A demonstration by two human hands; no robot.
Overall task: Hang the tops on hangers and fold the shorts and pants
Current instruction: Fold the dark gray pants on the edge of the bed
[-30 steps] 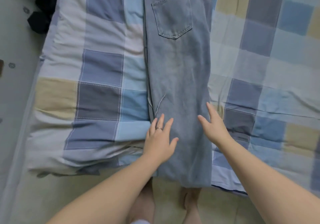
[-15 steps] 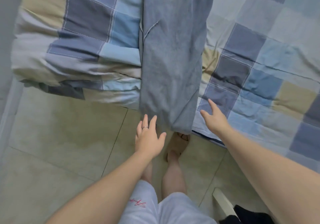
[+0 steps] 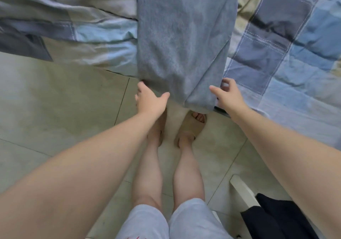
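The left hand's fingers (image 3: 141, 86) reach to the left corner of the hem and their tips disappear behind the cloth, while the thumb stands well apart from them and lies against the hem's lower edge. Whether this left hand (image 3: 150, 101) already pinches the fabric cannot be told. The right hand's fingers (image 3: 227, 81) are spread and loosely bent just beside the right corner of the hem. The thumb stretches out to touch the cloth, and the right hand (image 3: 228, 96) holds nothing. Between the two hands hang the jeans (image 3: 184, 45), light blue denim laid lengthwise on the bed. Their leg end drapes over the bed's near edge, so that the hem dangles above the floor, with a diagonal fold running down to its right corner. They lie on a checked quilt (image 3: 276, 45) of blue, grey and beige squares, which is rumpled along the near edge to the left of the jeans and flatter to the right. Below the edge is a pale tiled floor (image 3: 64, 100), where the person's feet stand in tan sandals (image 3: 193, 126) directly under the hem. Light grey shorts (image 3: 147, 222) show at the bottom of the view. At the lower right a dark garment (image 3: 276, 218) rests on a white piece of furniture (image 3: 241, 190), well apart from the jeans.
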